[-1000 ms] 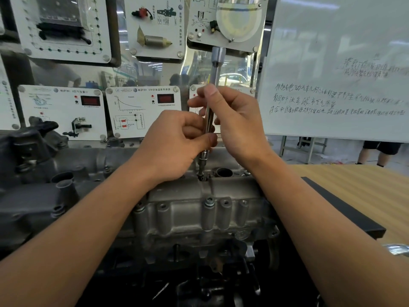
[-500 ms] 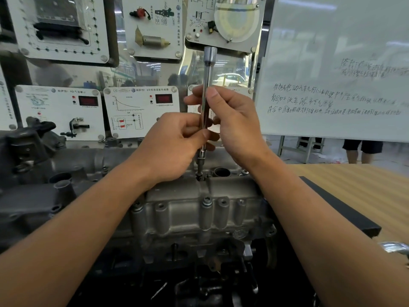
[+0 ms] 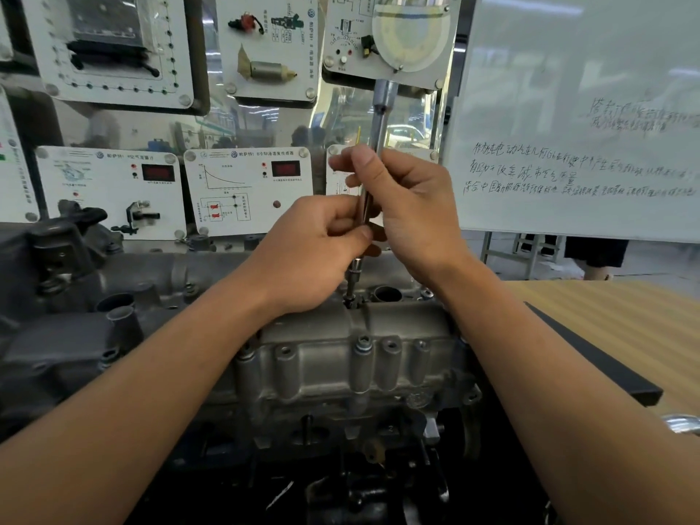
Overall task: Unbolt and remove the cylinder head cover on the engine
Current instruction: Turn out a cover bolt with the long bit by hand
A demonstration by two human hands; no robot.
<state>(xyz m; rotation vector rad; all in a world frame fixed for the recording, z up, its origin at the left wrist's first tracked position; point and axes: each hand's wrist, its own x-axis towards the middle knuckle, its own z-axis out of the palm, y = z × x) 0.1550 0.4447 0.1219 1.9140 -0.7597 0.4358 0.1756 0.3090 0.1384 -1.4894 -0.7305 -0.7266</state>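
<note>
**Left hand** (image 3: 314,255): Fingers curled, with thumb and forefinger pinching the bar (image 3: 380,119) low on its shaft. The other fingertips are hidden behind the knuckles.

**Right hand** (image 3: 413,210): Thumb laid up the shaft and fingers curled round behind it, pinching the bar just above the left hand. The far fingertips are blurred.

**Bar:** Slim, round, polished steel, standing near upright. Both hands cover its middle. It has a thicker collar at the top and a small socket at the foot. The foot sits in a dark recess on top of the cover (image 3: 397,327) (whether it grips a bolt head there cannot be told).

**Cover:** In place on the engine (image 3: 57,346), directly under the hands. It is dull grey cast metal with a rough skin and rounded humps. A row of tubular bosses runs along the near edge, one with a bolt (image 3: 363,341) showing in it. A round open port (image 3: 386,295) lies just right of the bar's foot. The left forearm hides the cover's left end.

**Engine:** Darker castings to the left, and the lower front is lost in shadow.

**Table** (image 3: 613,316): Pale striped wood, cut off at the right.

**Whiteboard** (image 3: 587,70): Glossy, with handwriting too smeared to read.

**Panels** (image 3: 248,191): White plates with red displays, and the upper ones are cropped.
</note>
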